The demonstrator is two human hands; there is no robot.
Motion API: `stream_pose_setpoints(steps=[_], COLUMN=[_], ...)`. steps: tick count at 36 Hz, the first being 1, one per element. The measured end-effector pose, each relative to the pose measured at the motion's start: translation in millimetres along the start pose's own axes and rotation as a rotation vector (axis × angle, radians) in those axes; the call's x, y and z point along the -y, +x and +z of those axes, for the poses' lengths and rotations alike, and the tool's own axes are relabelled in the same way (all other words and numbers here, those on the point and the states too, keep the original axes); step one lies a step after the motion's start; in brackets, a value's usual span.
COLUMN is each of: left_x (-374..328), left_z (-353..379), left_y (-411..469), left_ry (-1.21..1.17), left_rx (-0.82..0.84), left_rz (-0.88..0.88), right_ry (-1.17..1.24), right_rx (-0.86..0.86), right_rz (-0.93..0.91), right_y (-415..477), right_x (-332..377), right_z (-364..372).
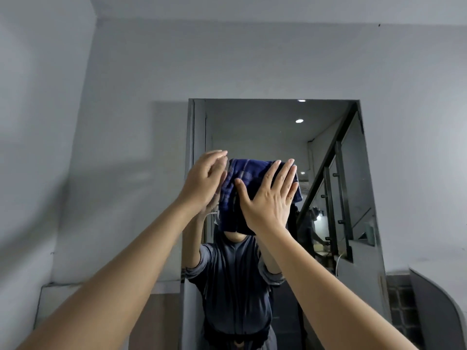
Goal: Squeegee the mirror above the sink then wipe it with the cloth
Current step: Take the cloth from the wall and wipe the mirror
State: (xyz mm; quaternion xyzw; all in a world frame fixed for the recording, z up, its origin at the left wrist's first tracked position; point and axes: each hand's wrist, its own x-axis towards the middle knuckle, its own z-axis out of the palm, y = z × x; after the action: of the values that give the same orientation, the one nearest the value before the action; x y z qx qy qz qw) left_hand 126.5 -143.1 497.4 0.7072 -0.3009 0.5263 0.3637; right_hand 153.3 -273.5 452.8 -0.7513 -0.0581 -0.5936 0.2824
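Observation:
A tall rectangular mirror (348, 248) hangs on the grey wall ahead. A dark blue checked cloth (246, 180) is spread flat against its glass at about mid-height. My right hand (270, 198) lies flat on the cloth with fingers spread, pressing it to the mirror. My left hand (204, 180) is raised at the cloth's left edge, fingers loosely apart; whether it touches the cloth is unclear. The mirror reflects a person in a grey top, both arms up, the face hidden by the cloth. No squeegee or sink is in view.
Plain grey wall (126, 97) surrounds the mirror, with a corner at the left. The mirror reflects a black stair railing (338, 188) and ceiling lights. A curved grey shape (434, 306) and dark tiles (399, 299) sit at the lower right.

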Motion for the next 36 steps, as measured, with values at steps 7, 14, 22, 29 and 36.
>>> stream_pose_setpoints(steps=[7,14,22,29,36], left_x=[43,60,64,64,75], left_z=[-3,5,13,13,20], left_y=[-52,-77,-77,-77,-76], left_ry=[0.433,0.546,0.583,0.606,0.61], left_rx=[0.088,0.059,0.012,0.015,0.012], left_rz=[0.15,0.15,0.149,0.145,0.117], right_ry=[-0.085,-0.183,-0.317,-0.334,-0.278], right_rx=[-0.051,-0.026,0.078,0.047,0.011], right_rz=[-0.091,-0.322,-0.663,-0.596,-0.245], right_y=[47,99,127,145,159], right_x=[16,67,91,41,-50], right_z=[-2,7,10,-22,-71])
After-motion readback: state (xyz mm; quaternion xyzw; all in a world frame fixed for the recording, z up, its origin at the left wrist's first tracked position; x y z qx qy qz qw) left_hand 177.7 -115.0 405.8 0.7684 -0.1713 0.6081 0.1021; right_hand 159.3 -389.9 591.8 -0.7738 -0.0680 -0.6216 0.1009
